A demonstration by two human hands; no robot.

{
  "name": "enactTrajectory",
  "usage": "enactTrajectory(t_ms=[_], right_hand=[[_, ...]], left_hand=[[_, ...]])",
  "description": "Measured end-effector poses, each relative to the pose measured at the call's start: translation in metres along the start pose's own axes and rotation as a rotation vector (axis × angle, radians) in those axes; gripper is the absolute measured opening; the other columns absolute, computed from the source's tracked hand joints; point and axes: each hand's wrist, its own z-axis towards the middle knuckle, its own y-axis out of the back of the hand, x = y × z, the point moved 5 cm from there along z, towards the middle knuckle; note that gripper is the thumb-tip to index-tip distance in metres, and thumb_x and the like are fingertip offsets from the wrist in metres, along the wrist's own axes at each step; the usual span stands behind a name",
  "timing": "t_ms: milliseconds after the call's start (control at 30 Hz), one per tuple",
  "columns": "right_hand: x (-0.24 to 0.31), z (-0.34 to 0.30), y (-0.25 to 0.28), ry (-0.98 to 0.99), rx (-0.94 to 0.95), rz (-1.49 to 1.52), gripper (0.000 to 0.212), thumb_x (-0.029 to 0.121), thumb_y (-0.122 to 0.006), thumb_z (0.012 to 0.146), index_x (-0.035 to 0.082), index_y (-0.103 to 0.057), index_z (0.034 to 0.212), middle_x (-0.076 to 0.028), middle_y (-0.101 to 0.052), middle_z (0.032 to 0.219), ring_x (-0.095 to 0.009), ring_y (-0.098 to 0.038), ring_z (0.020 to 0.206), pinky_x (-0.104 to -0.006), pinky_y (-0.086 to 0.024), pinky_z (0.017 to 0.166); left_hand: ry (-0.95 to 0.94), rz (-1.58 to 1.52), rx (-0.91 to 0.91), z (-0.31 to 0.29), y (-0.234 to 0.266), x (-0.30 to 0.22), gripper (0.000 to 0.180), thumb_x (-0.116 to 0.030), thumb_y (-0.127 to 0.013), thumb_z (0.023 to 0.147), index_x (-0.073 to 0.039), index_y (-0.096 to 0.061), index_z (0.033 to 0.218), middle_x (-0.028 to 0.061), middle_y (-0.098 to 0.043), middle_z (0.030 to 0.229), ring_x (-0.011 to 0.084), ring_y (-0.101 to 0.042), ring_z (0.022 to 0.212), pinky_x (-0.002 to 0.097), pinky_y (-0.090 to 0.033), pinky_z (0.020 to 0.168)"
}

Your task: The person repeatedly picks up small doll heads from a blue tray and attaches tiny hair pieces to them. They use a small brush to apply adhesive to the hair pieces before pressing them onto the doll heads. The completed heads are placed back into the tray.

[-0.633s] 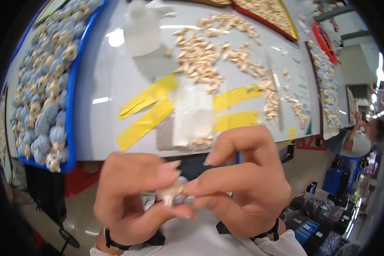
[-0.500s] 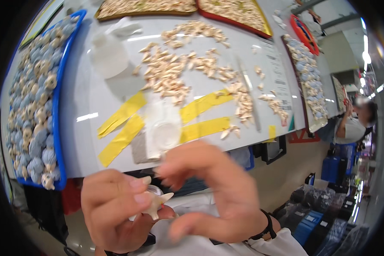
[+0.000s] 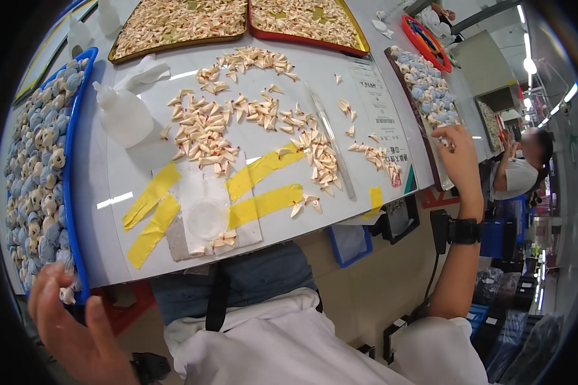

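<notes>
At the near right corner of the blue tray point(image 3: 72, 179), along the table's point(image 3: 282, 234) left edge, your left hand point(image 3: 77, 333) stood wide, thumb well apart from the fingers. A small cream head point(image 3: 67, 295) lay beside those fingertips; whether they touched it could not be told. Blue-and-cream pieces point(image 3: 35, 173) were heaped inside up to the rim, so a brush of your knuckles could have tipped one over the side.

Farther right, a squeeze bottle point(image 3: 123, 119) stood upright, well apart from both your hands. Nearer you lay yellow tape strips point(image 3: 153, 194) and a clear round dish point(image 3: 207, 221); a few pointed pieces point(image 3: 223, 240) sat so close to the table's near edge that a sleeve might have swept them off.

By the table's right edge, your right hand point(image 3: 461, 160) was over the near end of the dark red tray point(image 3: 424, 142), fingers bent inward. A pale object point(image 3: 448, 145) showed at the fingertips, but you could not have been judged to be gripping it. With your arms spread to opposite sides, divided attention or a loose pinch could have let a piece drop.
</notes>
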Motion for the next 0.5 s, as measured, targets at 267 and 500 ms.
enactTrajectory(t_ms=[267,500], right_hand=[[0.018,-0.017,0.008,-0.163,0.025,-0.108,0.038,0.003,-0.049,0.072,0.013,-0.052,0.109,-0.009,-0.053,0.104,-0.03,-0.052,0.093,-0.0364,-0.042,0.081],[0.097,0.005,0.012,0.104,0.008,0.279,0.024,0.003,-0.057,0.067,0.004,-0.058,0.091,-0.011,-0.057,0.086,-0.025,-0.055,0.082,-0.0316,-0.043,0.073]], left_hand=[[0.452,0.234,0.034,0.017,0.08,0.117,0.047,-0.025,-0.045,0.092,0.004,-0.036,0.127,0.0136,-0.044,0.126,0.0235,-0.04,0.119,0.0353,-0.032,0.098],[0.265,0.588,0.214,0.03,0.052,0.133,0.048,-0.036,-0.039,0.092,-0.008,-0.036,0.131,0.0119,-0.036,0.134,0.0246,-0.03,0.126,0.0373,-0.024,0.104]])
